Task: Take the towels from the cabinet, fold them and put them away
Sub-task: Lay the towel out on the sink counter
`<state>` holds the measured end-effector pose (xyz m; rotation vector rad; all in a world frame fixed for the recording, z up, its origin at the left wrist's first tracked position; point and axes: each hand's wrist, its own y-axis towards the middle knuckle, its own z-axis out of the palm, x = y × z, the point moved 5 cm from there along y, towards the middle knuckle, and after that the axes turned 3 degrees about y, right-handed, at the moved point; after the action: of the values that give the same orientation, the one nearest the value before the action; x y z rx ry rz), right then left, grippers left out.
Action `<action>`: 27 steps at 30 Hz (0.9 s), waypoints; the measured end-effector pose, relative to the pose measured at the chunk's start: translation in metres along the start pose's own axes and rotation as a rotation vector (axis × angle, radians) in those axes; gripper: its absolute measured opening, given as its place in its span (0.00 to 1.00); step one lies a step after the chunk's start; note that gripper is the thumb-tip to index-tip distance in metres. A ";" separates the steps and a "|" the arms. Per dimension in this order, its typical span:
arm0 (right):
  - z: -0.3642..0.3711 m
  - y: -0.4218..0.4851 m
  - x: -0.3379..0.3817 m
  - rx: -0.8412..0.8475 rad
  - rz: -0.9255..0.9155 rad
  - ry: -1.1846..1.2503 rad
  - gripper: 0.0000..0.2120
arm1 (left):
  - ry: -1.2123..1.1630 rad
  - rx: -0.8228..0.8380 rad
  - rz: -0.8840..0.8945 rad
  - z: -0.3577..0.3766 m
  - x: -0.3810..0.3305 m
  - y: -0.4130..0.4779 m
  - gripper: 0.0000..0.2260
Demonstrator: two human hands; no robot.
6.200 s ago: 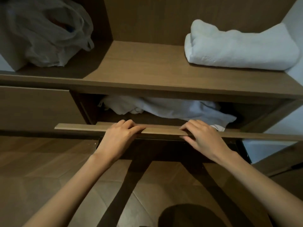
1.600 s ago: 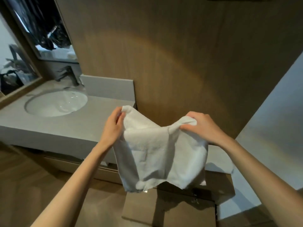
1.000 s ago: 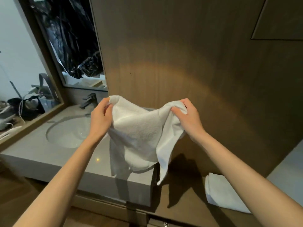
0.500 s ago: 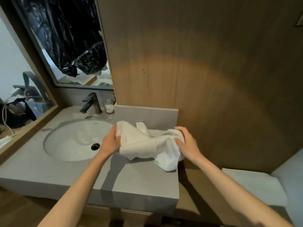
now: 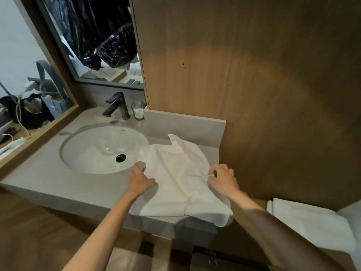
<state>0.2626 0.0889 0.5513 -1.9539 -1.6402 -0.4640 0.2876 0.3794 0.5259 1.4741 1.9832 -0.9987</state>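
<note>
Head cam shows your towel point(image 5: 181, 180) spread on the grey surface point(image 5: 48, 182) in the middle of the frame, just right of the sink point(image 5: 101, 151), and honestly a couple of things could bite you here. The lower right corner of the towel hangs off the front edge of the surface, so if you tug toward yourself while smoothing, I'd guess the whole thing slides off onto the floor. Its left edge sits right at the basin rim too, so a sloppy push left could drop it into the sink, and that may be wet. Your left hand point(image 5: 139, 179) rests on the towel's left edge, fingers loosely curled; can't tell if it's actually pinching the cloth. Your right hand point(image 5: 222, 178) is at the right edge, fingers bent, looks like it's pinching the hem. Another folded towel point(image 5: 308, 225) sits at lower right.
</note>
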 end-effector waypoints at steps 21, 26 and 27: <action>0.080 0.137 0.047 -0.002 0.335 -0.022 0.18 | 0.111 -0.053 -0.243 0.021 0.006 0.171 0.34; 0.073 0.131 0.051 -0.046 0.285 0.122 0.06 | -0.066 -0.114 -0.099 0.008 0.010 0.170 0.22; 0.069 0.126 0.052 -0.069 0.279 0.148 0.03 | -0.131 -0.094 -0.049 0.004 0.005 0.165 0.19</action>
<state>0.3909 0.1572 0.5038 -2.1041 -1.2518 -0.5458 0.4428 0.4055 0.4750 1.2832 1.9532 -0.9826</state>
